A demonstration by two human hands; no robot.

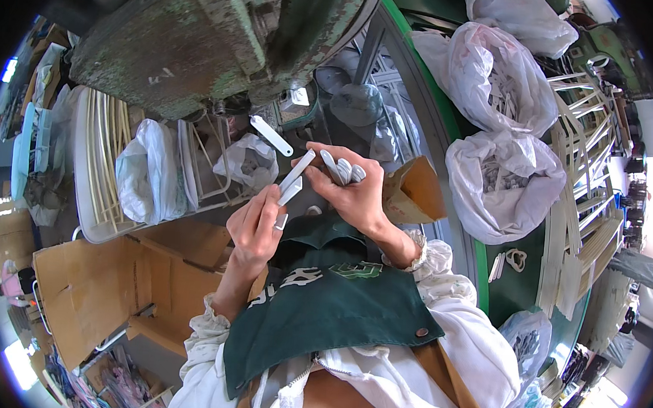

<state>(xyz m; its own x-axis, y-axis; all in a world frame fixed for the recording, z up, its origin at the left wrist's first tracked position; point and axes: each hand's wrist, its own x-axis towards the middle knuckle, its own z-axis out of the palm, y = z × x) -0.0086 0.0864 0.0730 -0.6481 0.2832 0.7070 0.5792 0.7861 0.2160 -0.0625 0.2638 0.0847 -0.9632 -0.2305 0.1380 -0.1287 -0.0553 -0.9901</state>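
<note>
Near the worn machine (171, 60) and green table (502, 298), left hand (252, 233) and right hand (358, 195) grip white strips (296, 170).

Pieces (295, 171) are in the left hand (255, 229) and the right hand (358, 195). From there, I see a machine (186, 61) at eleven o'clock, a tray (83, 152) with strips (104, 153) at nine, a carton (82, 294) at eight, and a table (506, 299) with two sacks (462, 179) on it toward three.
</note>
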